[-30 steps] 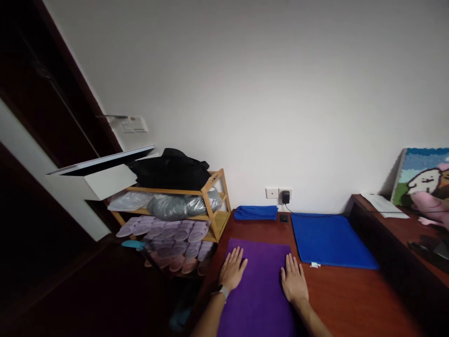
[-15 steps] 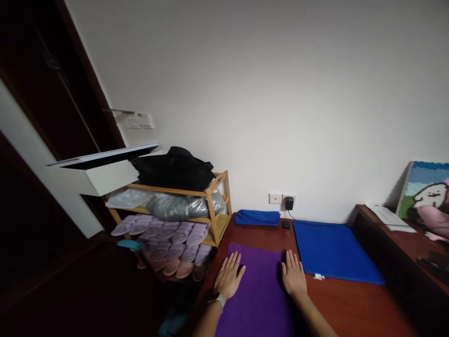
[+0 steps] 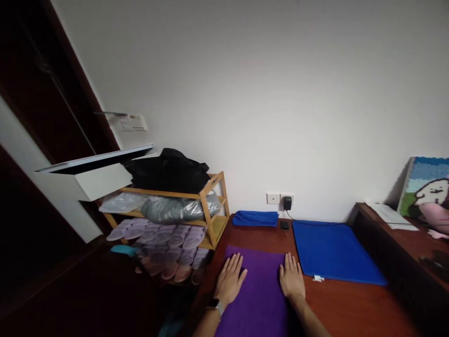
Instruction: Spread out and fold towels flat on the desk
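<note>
A purple cloth (image 3: pixel 258 290) lies flat on the dark red wooden table (image 3: pixel 351 309) right in front of me. My left hand (image 3: pixel 229 282) rests palm down on its left part, fingers spread; a watch sits on that wrist. My right hand (image 3: pixel 291 282) lies palm down on the cloth's right edge, fingers together and stretched out. Neither hand holds anything. To the right, a larger blue cloth (image 3: pixel 333 252) is spread flat on the table. A folded blue cloth (image 3: pixel 256 218) lies at the table's far edge by the wall.
A wooden shoe rack (image 3: pixel 206 217) with several lilac slippers, a grey bag and a black bag stands left of the table. A charger (image 3: pixel 287 202) is plugged into the wall socket. A raised shelf on the right holds papers (image 3: pixel 391 216) and a plush picture (image 3: pixel 426 189).
Both hands stay flat on the purple cloth and have drawn slightly closer together. The view has shifted a little; the pink thing at the right edge sits lower and farther out.
</note>
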`<action>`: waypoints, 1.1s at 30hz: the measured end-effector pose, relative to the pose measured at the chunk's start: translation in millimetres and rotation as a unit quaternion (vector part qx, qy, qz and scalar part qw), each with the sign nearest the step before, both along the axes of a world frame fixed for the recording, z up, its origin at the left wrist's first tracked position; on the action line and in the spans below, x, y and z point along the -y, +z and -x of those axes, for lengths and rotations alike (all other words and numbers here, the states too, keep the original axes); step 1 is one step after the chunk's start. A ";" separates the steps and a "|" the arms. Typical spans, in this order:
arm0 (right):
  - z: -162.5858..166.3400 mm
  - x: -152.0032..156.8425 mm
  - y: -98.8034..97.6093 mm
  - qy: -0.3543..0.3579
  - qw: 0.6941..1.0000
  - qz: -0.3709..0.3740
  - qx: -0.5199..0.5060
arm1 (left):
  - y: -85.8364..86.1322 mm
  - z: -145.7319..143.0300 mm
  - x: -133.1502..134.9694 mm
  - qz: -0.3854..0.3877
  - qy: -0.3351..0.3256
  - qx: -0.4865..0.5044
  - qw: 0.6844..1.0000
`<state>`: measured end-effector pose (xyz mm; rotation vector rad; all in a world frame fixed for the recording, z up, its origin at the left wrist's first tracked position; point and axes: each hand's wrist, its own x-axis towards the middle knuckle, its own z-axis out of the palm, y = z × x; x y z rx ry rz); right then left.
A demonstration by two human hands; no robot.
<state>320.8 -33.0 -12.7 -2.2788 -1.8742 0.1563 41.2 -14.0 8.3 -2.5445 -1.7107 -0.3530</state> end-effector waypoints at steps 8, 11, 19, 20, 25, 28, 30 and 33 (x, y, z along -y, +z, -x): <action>-0.8 0.9 4.7 0.007 1.000 0.010 0.003 | 3.7 -130.5 0.0 0.034 -0.120 0.057 0.991; 0.0 -1.3 2.3 0.000 1.000 0.010 0.001 | 1.7 -120.5 -10.7 0.060 -0.097 0.042 0.993; 0.4 -5.1 -0.1 -0.010 1.000 0.003 -0.016 | 5.6 16.3 -53.7 0.073 0.052 -0.008 0.996; 0.2 -5.0 0.5 -0.009 1.000 0.004 -0.014 | 4.5 26.0 -56.4 0.071 0.057 -0.008 0.996; -0.1 -4.2 3.0 -0.012 1.000 0.003 -0.014 | -3.1 38.1 -61.1 0.060 0.066 -0.010 0.996; 0.0 -3.9 3.7 -0.014 1.000 0.004 -0.013 | -3.5 38.8 -61.4 0.055 0.060 -0.010 0.997; 0.2 -4.0 4.6 -0.013 1.000 0.006 -0.014 | -0.2 36.1 -60.0 0.034 0.053 -0.009 0.998; 0.9 -3.9 7.5 -0.011 1.000 0.011 -0.017 | 9.8 10.1 -50.9 -0.041 0.026 0.009 0.999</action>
